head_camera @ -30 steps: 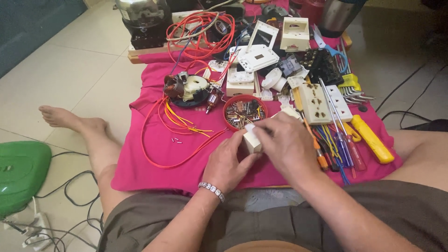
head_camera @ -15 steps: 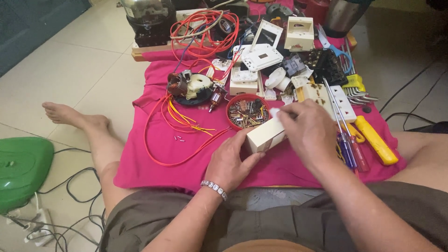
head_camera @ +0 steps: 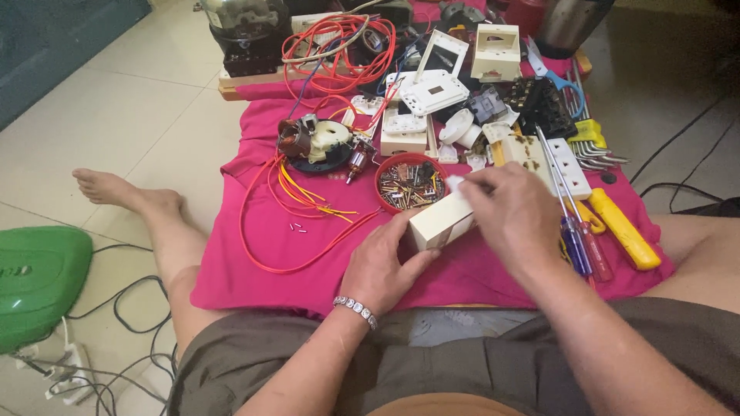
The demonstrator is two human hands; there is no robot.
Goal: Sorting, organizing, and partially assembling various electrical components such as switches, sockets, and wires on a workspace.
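The cream rectangular box (head_camera: 441, 223) is held in the air just above the pink cloth (head_camera: 254, 246), in front of the person's lap and just below the red bowl of small metal parts (head_camera: 410, 183). Its long axis runs from lower left to upper right, and the upper right end points toward the white socket strip (head_camera: 556, 158). The left hand (head_camera: 383, 266) is under and behind the lower left end; its grip is clenched on the box, with the thumb along the near side. The right hand (head_camera: 510, 212) covers the upper right end from above, and its fingers press on the top face of the box, so this grip also grasps the box. A small white piece shows at the fingertips of the right hand; I cannot tell what it is.

To the right of the hands lie screwdrivers (head_camera: 578, 231) and a yellow tool (head_camera: 626, 231). To the left, orange wire (head_camera: 277, 231) loops over the cloth near a motor part (head_camera: 316, 142). A green object (head_camera: 35, 281) lies on the floor, well apart.
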